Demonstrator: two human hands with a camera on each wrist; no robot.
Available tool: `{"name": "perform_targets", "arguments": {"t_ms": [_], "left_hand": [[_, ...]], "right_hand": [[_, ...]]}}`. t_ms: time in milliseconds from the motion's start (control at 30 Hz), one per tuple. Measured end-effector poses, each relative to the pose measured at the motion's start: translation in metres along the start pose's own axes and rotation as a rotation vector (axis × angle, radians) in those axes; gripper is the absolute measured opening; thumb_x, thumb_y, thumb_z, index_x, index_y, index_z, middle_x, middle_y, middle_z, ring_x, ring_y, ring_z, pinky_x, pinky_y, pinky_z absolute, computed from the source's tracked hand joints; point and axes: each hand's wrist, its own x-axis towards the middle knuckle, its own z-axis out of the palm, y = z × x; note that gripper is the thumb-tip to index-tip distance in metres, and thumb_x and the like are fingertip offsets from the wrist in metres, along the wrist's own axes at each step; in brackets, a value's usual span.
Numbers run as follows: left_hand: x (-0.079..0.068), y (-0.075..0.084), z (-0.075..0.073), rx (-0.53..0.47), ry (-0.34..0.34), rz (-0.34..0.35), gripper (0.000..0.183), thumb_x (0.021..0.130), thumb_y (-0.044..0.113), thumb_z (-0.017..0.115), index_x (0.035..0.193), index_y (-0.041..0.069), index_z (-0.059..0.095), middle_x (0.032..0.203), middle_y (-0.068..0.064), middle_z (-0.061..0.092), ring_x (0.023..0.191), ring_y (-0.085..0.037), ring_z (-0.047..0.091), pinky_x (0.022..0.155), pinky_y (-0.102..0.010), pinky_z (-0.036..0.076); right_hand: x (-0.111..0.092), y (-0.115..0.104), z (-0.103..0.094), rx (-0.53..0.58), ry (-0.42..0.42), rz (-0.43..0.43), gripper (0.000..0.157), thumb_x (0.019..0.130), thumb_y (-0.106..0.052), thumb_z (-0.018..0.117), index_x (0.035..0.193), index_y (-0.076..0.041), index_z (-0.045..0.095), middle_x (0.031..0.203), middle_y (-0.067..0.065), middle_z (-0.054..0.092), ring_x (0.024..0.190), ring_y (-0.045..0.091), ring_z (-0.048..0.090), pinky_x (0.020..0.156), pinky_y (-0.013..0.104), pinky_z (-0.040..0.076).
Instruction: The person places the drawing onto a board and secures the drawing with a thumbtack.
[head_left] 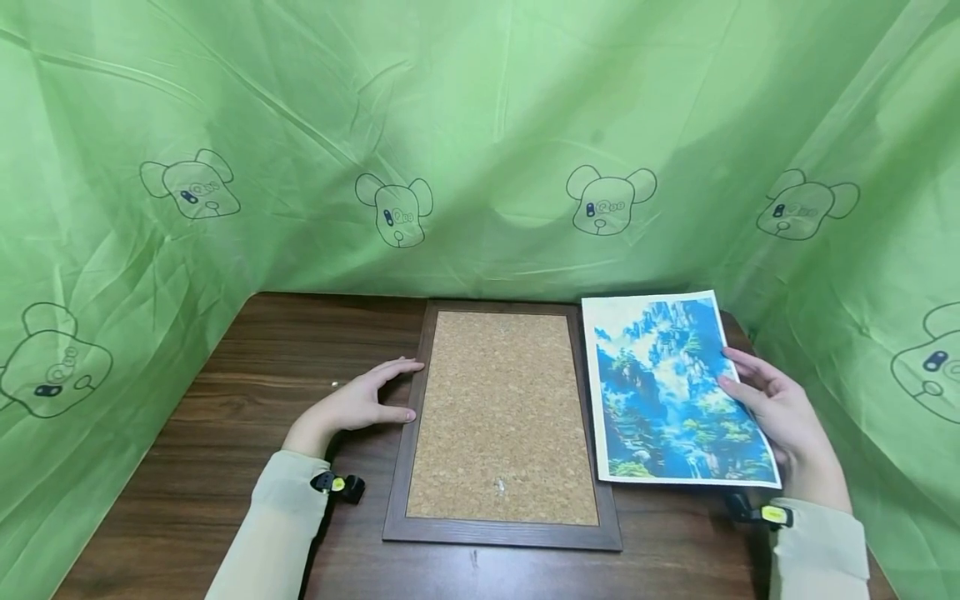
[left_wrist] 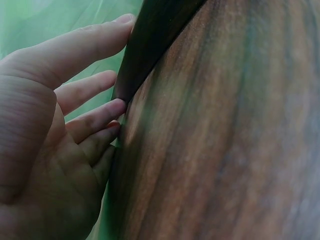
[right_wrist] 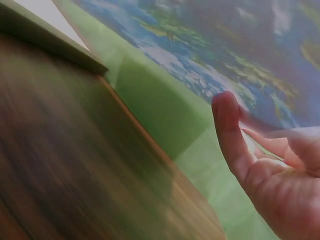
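Observation:
A cork board in a dark wooden frame lies flat on the table, its cork face upward. The fingertips and thumb of my left hand touch the frame's left edge; in the left wrist view its fingers are fairly straight against that dark edge. My right hand pinches the right edge of a printed landscape picture in blue and green with a white border. The picture is tilted and overlaps the frame's right side. In the right wrist view the thumb lies over the sheet.
The brown wooden table extends on both sides of the frame. Green fabric with mouse-head outlines hangs behind and at the sides. A small pale speck lies left of the frame.

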Motion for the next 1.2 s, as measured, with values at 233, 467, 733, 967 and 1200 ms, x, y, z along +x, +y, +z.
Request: {"name": "perform_targets", "arguments": {"t_ms": [233, 467, 733, 967, 1200], "left_hand": [[0.0, 0.0, 0.0, -0.003, 0.003, 0.004, 0.088, 0.093, 0.041, 0.089, 0.167, 0.02, 0.047, 0.177, -0.019, 0.029, 0.164, -0.043, 0.025, 0.125, -0.068, 0.029], [-0.001, 0.001, 0.0, 0.005, 0.005, 0.003, 0.088, 0.093, 0.041, 0.09, 0.167, 0.021, 0.047, 0.177, -0.019, 0.029, 0.164, -0.043, 0.026, 0.125, -0.068, 0.029], [-0.001, 0.002, 0.0, -0.008, 0.0, -0.002, 0.088, 0.093, 0.04, 0.089, 0.167, 0.019, 0.046, 0.178, -0.019, 0.029, 0.164, -0.044, 0.025, 0.125, -0.069, 0.028], [-0.001, 0.003, 0.001, -0.012, -0.002, -0.032, 0.088, 0.094, 0.042, 0.088, 0.168, 0.022, 0.045, 0.178, -0.018, 0.026, 0.164, -0.045, 0.023, 0.124, -0.071, 0.029], [-0.001, 0.004, 0.0, -0.004, -0.003, -0.045, 0.089, 0.093, 0.044, 0.088, 0.168, 0.022, 0.045, 0.179, -0.018, 0.026, 0.164, -0.045, 0.023, 0.124, -0.072, 0.029]], "right_hand": [[0.007, -0.002, 0.04, -0.045, -0.076, -0.084, 0.066, 0.107, -0.018, 0.074, 0.167, -0.016, 0.046, 0.135, -0.006, 0.057, 0.092, 0.013, 0.078, 0.069, 0.035, 0.066], [0.012, -0.002, 0.092, -0.217, -0.089, -0.132, 0.07, 0.108, -0.026, 0.074, 0.169, -0.012, 0.041, 0.155, 0.014, 0.048, 0.103, 0.007, 0.073, 0.077, 0.033, 0.065], [0.008, -0.007, 0.154, -0.168, -0.062, -0.148, 0.068, 0.108, -0.018, 0.074, 0.167, -0.01, 0.043, 0.156, 0.019, 0.049, 0.106, 0.005, 0.073, 0.082, 0.03, 0.064], [0.013, -0.004, 0.196, -0.143, -0.105, -0.139, 0.062, 0.107, -0.015, 0.074, 0.163, -0.012, 0.048, 0.154, 0.019, 0.051, 0.105, 0.013, 0.075, 0.078, 0.033, 0.065], [0.019, 0.002, 0.216, -0.13, -0.12, -0.134, 0.062, 0.106, -0.015, 0.075, 0.163, -0.012, 0.049, 0.154, 0.019, 0.05, 0.11, 0.02, 0.074, 0.08, 0.032, 0.064]]}}
